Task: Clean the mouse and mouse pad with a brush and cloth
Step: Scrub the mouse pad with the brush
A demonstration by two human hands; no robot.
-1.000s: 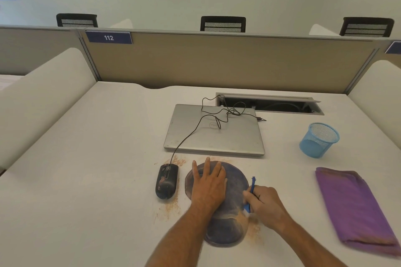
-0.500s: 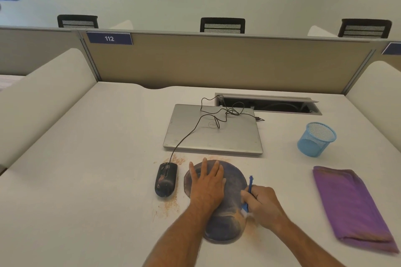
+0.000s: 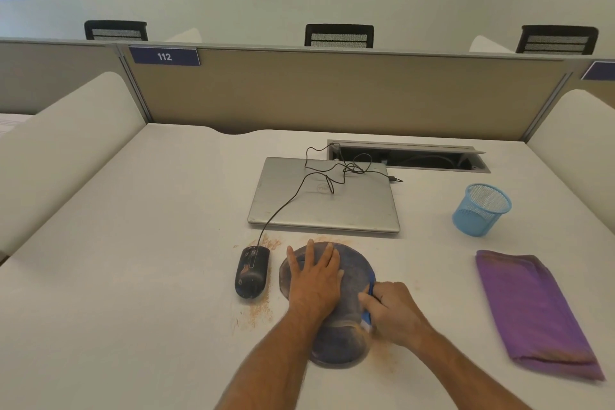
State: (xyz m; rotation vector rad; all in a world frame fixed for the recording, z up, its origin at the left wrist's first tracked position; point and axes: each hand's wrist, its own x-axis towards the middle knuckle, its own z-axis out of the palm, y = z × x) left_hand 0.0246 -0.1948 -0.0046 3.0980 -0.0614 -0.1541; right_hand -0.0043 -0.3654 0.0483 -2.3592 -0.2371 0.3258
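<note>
Left hand [image 3: 314,280] flat on mouse pad [image 3: 352,271], brush [image 3: 368,306] in right hand [image 3: 394,311]

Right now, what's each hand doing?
Left hand: open, pressed flat on the mouse pad.
Right hand: closed around the blue brush.

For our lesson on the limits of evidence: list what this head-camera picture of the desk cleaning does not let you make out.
- Small blue brush: mostly covered by the right hand; bristles blurred.
- Dark round mouse pad: its middle lies under the flat left hand.
- Light blue mesh cup: contents not visible.
- Purple folded cloth: underside hidden.
</note>
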